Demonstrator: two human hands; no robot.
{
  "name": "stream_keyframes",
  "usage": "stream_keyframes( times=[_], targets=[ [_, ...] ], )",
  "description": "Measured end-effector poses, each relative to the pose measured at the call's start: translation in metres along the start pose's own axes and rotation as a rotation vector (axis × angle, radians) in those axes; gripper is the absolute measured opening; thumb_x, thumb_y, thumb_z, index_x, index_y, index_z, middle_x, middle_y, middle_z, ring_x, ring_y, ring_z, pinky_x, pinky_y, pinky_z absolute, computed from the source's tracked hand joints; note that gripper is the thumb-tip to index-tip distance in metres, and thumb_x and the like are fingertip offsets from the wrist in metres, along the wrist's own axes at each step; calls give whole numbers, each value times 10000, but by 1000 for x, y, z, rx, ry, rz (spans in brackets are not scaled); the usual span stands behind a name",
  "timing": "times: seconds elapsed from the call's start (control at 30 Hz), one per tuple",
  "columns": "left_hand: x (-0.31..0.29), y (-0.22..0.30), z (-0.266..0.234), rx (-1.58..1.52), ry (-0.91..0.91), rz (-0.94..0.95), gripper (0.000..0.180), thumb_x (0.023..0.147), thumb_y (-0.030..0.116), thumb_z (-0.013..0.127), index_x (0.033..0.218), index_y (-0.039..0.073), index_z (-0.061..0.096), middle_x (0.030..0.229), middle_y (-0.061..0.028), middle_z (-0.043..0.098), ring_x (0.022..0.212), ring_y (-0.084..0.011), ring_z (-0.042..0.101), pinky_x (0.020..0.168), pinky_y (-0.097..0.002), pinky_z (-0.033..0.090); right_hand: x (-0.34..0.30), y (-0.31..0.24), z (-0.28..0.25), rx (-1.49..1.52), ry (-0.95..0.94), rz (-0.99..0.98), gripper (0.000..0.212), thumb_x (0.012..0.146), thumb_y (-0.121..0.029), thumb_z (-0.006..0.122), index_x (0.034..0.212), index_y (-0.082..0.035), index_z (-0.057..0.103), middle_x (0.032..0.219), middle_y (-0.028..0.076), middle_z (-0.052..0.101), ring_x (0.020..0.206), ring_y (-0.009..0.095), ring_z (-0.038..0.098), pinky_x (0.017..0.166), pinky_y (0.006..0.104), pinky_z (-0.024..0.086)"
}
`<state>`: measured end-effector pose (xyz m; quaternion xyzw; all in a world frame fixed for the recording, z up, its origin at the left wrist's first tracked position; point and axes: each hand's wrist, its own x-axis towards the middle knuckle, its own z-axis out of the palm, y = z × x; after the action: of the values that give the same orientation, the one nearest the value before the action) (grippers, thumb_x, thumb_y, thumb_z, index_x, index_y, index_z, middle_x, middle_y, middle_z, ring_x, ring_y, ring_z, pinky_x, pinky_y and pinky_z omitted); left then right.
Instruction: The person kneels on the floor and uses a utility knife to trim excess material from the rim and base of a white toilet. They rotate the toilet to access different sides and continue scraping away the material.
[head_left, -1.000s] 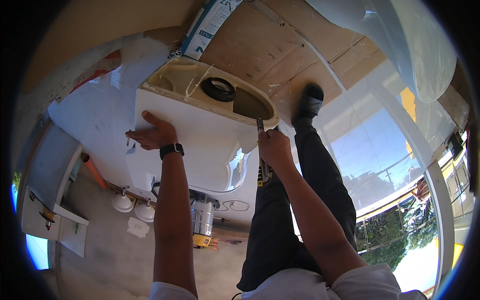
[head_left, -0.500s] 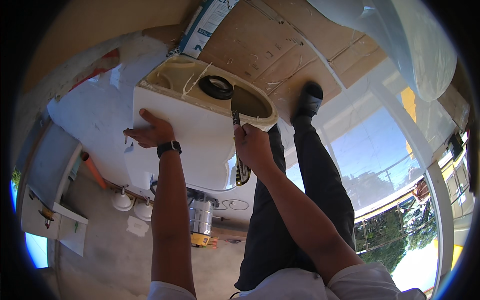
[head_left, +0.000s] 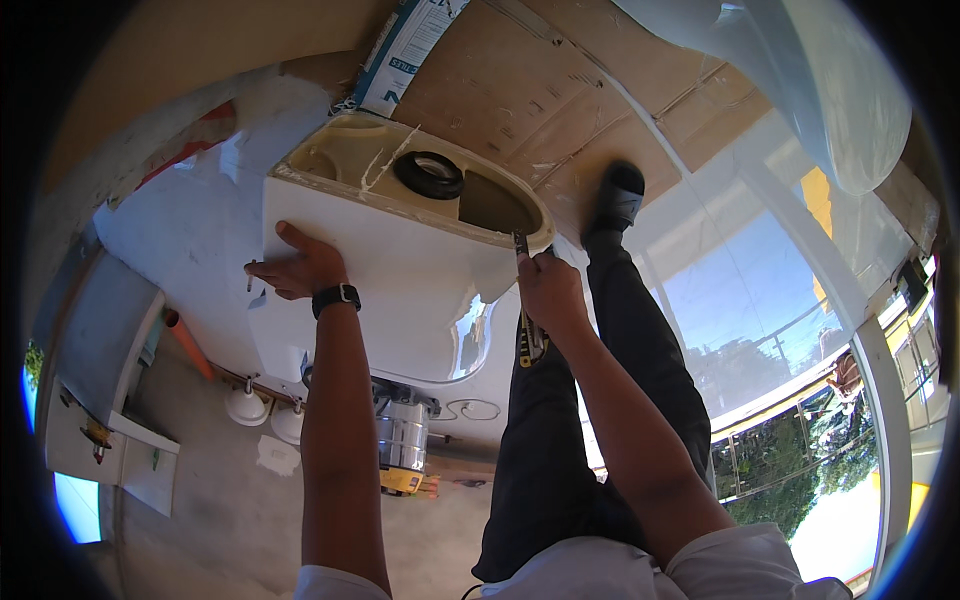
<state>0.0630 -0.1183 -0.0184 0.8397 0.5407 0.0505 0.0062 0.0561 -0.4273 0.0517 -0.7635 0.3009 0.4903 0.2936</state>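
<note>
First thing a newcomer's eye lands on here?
The big white ceramic fixture at centre, its hollow base facing the picture's top, with a black ring inside. Next, the utility knife in the right grip, its tip by the right end of the base's rim.

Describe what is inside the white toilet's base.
Inside the toilet's base, a black rubber ring sits left of an open cavity. The near rim covers the cavity's near inner wall, so that cannot be seen.

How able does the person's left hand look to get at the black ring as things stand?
Probably yes: the left hand is at the side of the white fixture, and nothing visible blocks the way over its edge to the black ring, though the thin stick it holds might hamper gripping.
</note>
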Motion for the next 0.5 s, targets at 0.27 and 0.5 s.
stream_keyframes(
  times=[0.27, 0.5],
  targets=[
    [1, 0, -1, -1, 19, 18, 1104, 943, 705, 498, 1550, -159, 174, 1533, -335, 399, 1373, -491, 444, 1181, -565, 278, -6, 28, 27, 229, -28, -262, 419, 1030, -338, 572, 827, 23, 636, 738, 270, 653, 733, 484, 655, 687, 523, 512],
    [-2, 3, -4, 7, -10, -10, 1118, 940, 724, 480, 1560, -147, 152, 1548, -327, 377, 1376, -500, 432, 1179, -569, 281, 4, 59, 14, 145, 42, -157, 423, 1027, -347, 583, 822, 19, 640, 760, 252, 668, 759, 456, 669, 684, 481, 518]
  ],
)
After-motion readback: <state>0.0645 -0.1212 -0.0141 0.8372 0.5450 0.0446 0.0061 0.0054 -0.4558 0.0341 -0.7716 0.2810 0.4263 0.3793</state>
